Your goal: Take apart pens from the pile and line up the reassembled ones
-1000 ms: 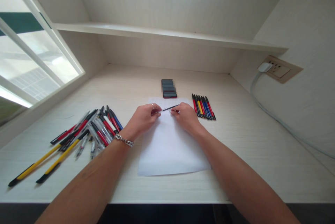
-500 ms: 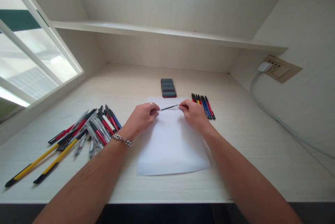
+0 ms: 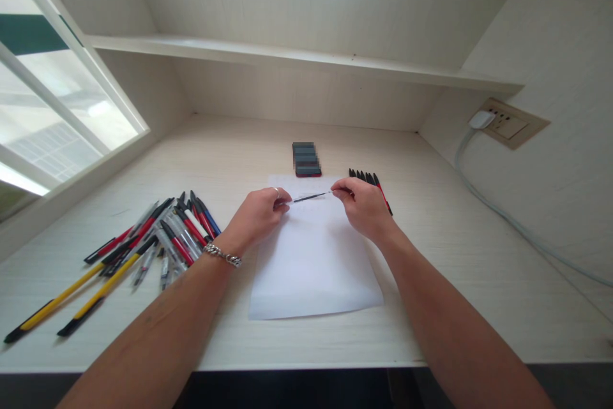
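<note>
A thin dark pen refill (image 3: 309,197) spans the gap between my two hands, just over the upper part of a white sheet of paper (image 3: 316,268). My left hand (image 3: 261,214) is closed in a pinch at its left end; a ring and a chain bracelet show on this hand and wrist. At the refill's pale right end, the thumb and fingers of my right hand (image 3: 361,205) are pinched together. Behind the right hand lies a row of capped pens (image 3: 371,176), partly covered by it.
Left of the paper is a pile of pens (image 3: 191,224), several of them clear, red or blue. Two long yellow-and-black pens (image 3: 108,288) point toward the front left. A dark blurred block (image 3: 306,159) lies beyond the paper. A cable (image 3: 507,214) runs from the wall socket (image 3: 512,123).
My right hand has moved slightly right and now covers more of the pen row. More of the refill's right end shows. The left hand stays nearly still.
</note>
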Motion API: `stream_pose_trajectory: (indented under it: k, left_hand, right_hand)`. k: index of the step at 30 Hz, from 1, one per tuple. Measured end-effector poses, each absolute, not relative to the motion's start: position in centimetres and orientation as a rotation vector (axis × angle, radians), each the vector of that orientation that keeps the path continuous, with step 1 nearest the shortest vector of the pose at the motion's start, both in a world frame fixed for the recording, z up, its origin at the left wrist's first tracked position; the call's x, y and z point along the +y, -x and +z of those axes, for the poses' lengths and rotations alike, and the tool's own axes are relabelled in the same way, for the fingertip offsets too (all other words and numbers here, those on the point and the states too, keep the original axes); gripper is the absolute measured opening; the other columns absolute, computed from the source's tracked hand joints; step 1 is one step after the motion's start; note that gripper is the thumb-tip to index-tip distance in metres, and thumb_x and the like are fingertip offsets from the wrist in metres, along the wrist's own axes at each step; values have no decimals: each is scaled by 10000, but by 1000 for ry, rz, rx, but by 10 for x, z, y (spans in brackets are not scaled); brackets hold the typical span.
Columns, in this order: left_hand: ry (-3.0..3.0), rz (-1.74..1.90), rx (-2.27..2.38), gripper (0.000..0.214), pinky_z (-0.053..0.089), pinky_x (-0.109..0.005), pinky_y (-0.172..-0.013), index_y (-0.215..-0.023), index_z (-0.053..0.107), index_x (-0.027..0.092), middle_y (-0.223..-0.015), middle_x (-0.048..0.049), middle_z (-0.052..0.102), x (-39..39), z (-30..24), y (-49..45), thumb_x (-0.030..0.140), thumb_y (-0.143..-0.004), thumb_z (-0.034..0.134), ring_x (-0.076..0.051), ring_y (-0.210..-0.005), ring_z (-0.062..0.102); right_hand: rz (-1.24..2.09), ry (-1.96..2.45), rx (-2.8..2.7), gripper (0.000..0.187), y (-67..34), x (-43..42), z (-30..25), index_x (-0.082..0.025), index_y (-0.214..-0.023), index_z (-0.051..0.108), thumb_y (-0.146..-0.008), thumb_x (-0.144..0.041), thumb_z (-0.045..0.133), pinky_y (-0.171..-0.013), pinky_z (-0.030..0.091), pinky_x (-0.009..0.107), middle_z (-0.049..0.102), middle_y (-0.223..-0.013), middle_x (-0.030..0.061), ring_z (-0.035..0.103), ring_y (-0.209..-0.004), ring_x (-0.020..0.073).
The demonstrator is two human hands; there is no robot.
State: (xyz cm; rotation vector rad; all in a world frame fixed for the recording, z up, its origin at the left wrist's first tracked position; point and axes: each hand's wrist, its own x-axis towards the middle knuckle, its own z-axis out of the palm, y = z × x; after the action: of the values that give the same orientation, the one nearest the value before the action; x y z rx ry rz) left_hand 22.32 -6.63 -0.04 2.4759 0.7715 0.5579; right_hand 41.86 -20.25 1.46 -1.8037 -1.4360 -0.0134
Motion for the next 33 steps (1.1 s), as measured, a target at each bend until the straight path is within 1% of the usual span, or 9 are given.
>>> stream_pose_trajectory:
  k: [5,14,19,22,24,26,29,31,33]
  left_hand:
    - [-2489,548,781,201,497,-270,-788,-926,698,210,-900,-24,732,-67,1,-223,206,-799,542,-180,-822,662]
    - [-2538,524,738,208,479,-295,-766,-935,693,216,-906,-25,725,-70,1,-224,210,-805,530,-199,-848,653]
    - [-2521,523,739,209,480,-294,-759,-939,693,217,-903,-25,727,-69,0,-224,217,-802,535,-196,-842,655]
    - [-2505,536,746,202,484,-288,-757,-930,692,221,-898,-19,728,-68,0,-223,225,-804,534,-191,-833,658]
    - [-2485,539,756,200,488,-284,-767,-930,691,220,-901,-18,730,-68,0,-223,228,-805,536,-187,-831,660]
    - [-2465,540,770,203,492,-279,-783,-938,690,217,-910,-20,732,-68,1,-222,226,-803,539,-184,-835,663]
    - [-2459,546,792,202,494,-277,-797,-936,692,213,-909,-23,732,-67,3,-222,225,-800,543,-182,-836,663]
    - [-2455,550,797,201,495,-274,-802,-936,691,213,-911,-24,732,-66,3,-222,226,-801,542,-180,-836,664]
    - [-2448,552,795,203,497,-271,-807,-940,689,213,-916,-26,733,-65,3,-222,227,-803,540,-180,-840,666]
  right_hand:
    - [-31,1815,-1464,161,-417,-203,14,-208,-857,687,-859,-152,536,-744,452,289,707,-878,25,635,-823,178]
    - [-4,1799,-1521,149,-410,-201,11,-209,-851,684,-859,-141,552,-720,445,282,685,-852,25,611,-794,167]
    - [44,1768,-1513,138,-405,-199,7,-215,-864,691,-859,-160,565,-732,450,299,690,-858,31,612,-794,171]
    - [143,1737,-1437,127,-405,-198,6,-225,-941,687,-857,-220,592,-736,467,298,700,-896,34,626,-808,171]
    - [241,1687,-1378,203,-407,-198,7,-221,-1036,666,-853,-287,610,-734,483,292,702,-928,44,636,-832,174]
    - [297,1649,-1319,273,-413,-195,6,-208,-1093,646,-870,-353,583,-741,493,293,702,-962,58,641,-863,179]
    - [226,1722,-1284,257,-423,-188,0,-199,-1033,676,-905,-355,517,-789,488,318,705,-995,69,639,-894,190]
    - [119,1848,-1352,206,-427,-182,-6,-198,-965,707,-880,-310,555,-838,468,345,705,-1000,71,628,-916,207]
    - [28,1945,-1446,191,-426,-175,-12,-212,-970,720,-863,-290,582,-888,441,370,700,-1037,71,602,-973,228]
